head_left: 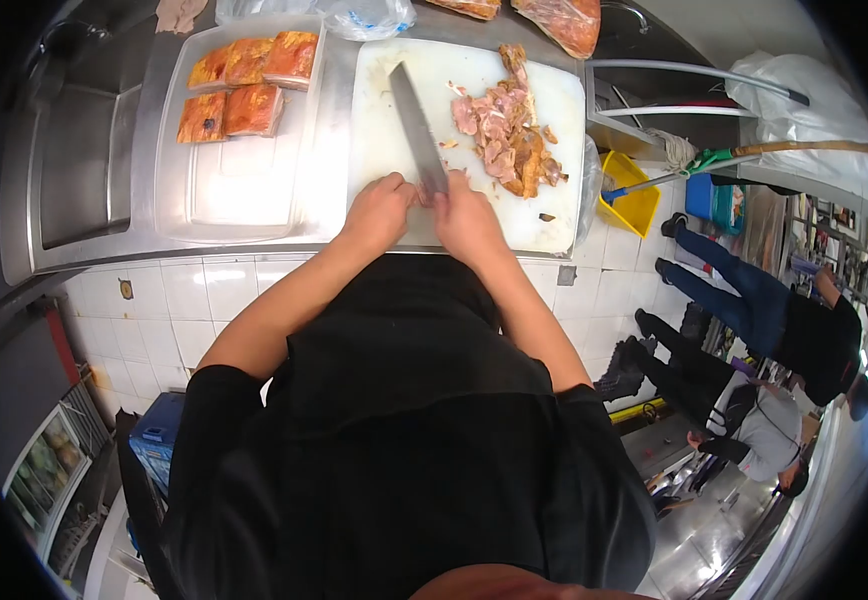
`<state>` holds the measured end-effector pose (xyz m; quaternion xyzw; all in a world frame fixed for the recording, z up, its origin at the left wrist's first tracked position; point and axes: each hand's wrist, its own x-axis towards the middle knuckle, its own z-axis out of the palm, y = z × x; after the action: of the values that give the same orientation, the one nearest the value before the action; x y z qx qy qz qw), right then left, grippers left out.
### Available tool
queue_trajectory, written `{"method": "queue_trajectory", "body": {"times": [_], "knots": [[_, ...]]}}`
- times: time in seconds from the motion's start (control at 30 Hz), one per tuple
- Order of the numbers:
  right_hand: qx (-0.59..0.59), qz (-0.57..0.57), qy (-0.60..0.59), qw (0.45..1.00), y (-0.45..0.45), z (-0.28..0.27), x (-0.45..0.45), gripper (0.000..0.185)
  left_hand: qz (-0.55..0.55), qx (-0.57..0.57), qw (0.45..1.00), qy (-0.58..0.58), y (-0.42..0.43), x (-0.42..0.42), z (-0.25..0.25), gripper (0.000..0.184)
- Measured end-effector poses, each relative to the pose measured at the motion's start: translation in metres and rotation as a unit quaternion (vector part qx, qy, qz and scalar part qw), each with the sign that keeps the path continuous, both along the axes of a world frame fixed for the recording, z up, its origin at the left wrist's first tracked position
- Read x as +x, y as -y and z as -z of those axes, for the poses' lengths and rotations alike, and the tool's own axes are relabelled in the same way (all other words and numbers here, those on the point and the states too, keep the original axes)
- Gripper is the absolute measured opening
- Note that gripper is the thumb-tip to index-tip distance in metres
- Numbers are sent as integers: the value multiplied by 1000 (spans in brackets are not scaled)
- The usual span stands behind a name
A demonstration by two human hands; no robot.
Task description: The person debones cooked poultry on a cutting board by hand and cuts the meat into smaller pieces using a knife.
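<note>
A large knife point(417, 128) lies over the white cutting board point(384, 140), its broad blade pointing away from me. My right hand point(468, 216) is wrapped round its handle at the board's near edge. Close beside the blade's base is my left hand point(382, 212), fingers curled together; what they hold, if anything, is too small to make out. On the board's right side sits a heap of chopped, browned meat point(499, 130), with small scraps around it.
Left of the board, a clear plastic tray point(244, 195) holds several browned meat slabs point(252, 108). A metal sink point(84, 170) is further left. Plastic bags point(364, 15) and wrapped meat point(564, 22) lie behind. A yellow bucket point(629, 195) and two people stand to the right.
</note>
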<state>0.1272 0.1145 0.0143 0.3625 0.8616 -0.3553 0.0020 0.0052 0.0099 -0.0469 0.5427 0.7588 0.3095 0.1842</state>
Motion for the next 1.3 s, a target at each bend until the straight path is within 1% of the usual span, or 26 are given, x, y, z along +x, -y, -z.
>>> {"method": "queue_trajectory", "body": {"times": [0.03, 0.1, 0.17, 0.2, 0.27, 0.3, 0.37, 0.4, 0.47, 0.53, 0.6, 0.67, 0.73, 0.8, 0.87, 0.93, 1.0, 1.07, 1.13, 1.2, 1.23, 1.27, 1.3], "knots": [[0, 3, 0, 1000, -6, -8, 9, 26, -1, 10, 1000, 10, -1, 2, 1, 5], [-9, 57, 14, 998, -21, -25, 29, 25, 4, 22, 1000, 20, -8, 6, 2, 6], [2, 76, 4, 997, -36, -41, 52, 24, 28, -33, 999, -3, -20, 9, 3, 8], [10, 91, -5, 996, -42, -48, 63, 24, 34, -31, 999, -5, -24, 10, -2, 8], [24, 107, -22, 994, -50, -61, 85, 22, 19, -127, 992, -16, -33, 11, -21, 12], [22, 114, -24, 993, -54, -64, 96, 21, 25, -125, 992, -21, -39, 14, -29, 12], [21, 133, -43, 990, -59, -63, 116, 20, 32, 45, 996, -65, -54, 25, -43, 15], [19, 147, -57, 987, -61, -61, 125, 19, 29, 46, 996, -70, -64, 32, -38, 15], [25, 151, -59, 987, -66, -59, 137, 19, 49, 136, 981, -127, -82, 46, -14, 15], [32, 156, -66, 985, -76, -62, 147, 18, 54, 117, 980, -150, -81, 51, -3, 15], [-5, 170, -63, 983, -79, -65, 160, 17, 69, 88, 979, -170, -72, 42, 6, 14], [-15, 169, -61, 984, -84, -65, 175, 17, 43, 49, 985, -160, -53, 29, 10, 14], [-16, 166, -66, 984, -95, -64, 188, 17, 25, 39, 983, -179, -31, 12, 6, 15], [-18, 153, -68, 986, -104, -60, 202, 17, 5, 26, 980, -196, -28, 15, -2, 15], [-11, 138, -71, 988, -116, -54, 212, 17, -20, 62, 966, -249, -34, 20, -14, 17], [-5, 120, -72, 990, -122, -51, 215, 18, -52, 58, 975, -207, -63, 43, -24, 18], [-5, 92, -63, 994, -129, -57, 214, 19, -80, 25, 986, -141, -95, 66, -28, 20], [-3, 76, -85, 993, -132, -51, 217, 20, -107, 13, 986, -125, -114, 73, -11, 20], [0, 65, -107, 992, -133, -52, 218, 20, -129, 2, 986, -109, -120, 76, -9, 21], [-19, 58, -86, 994, -131, -55, 219, 21, -242, -39, 969, 25, -118, 75, -9, 18], [-20, 56, -87, 994, -129, -54, 219, 21, -244, -39, 969, 24, -111, 70, -7, 18], [-17, 47, -107, 993, -127, -53, 220, 20, -277, -48, 938, 202, -100, 62, -3, 16], [-15, 39, -125, 991, -125, -52, 219, 20, -301, -55, 876, 373, -89, 55, 0, 15]]}}
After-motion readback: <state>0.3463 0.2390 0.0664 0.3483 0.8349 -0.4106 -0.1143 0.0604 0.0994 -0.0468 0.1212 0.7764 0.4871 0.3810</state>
